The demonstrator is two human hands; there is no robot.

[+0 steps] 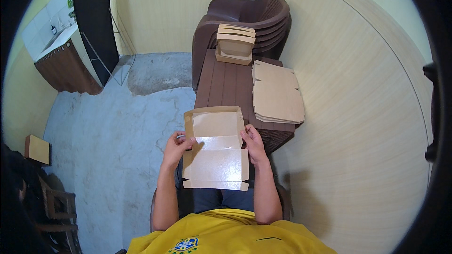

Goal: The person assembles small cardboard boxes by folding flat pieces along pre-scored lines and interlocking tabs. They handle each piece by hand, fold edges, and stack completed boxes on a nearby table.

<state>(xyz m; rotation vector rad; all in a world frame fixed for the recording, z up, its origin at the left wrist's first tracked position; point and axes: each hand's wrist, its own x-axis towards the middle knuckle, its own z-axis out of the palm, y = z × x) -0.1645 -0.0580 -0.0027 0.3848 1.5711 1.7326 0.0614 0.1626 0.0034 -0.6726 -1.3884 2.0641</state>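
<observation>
A partly folded brown cardboard box (pixel 215 165) is held above my lap, at the near end of the brown table. Its far half has raised walls like a shallow tray, while the near half lies flat as a shiny lid panel with slit corners. My left hand (pixel 177 148) grips the box's left side near the fold, thumb over the inner face. On the opposite side, my right hand (pixel 254 142) pinches the right wall near its corner, with the thumb on top. The fingers beneath the card are partly hidden.
A brown slatted table (pixel 223 84) reaches away from me. Flat cardboard blanks (pixel 278 93) are piled on its right side, and folded boxes (pixel 234 44) are stacked at its far end. Behind stand stacked brown plastic chairs (pixel 249 11). A wood-patterned wall (pixel 348 108) runs along the right.
</observation>
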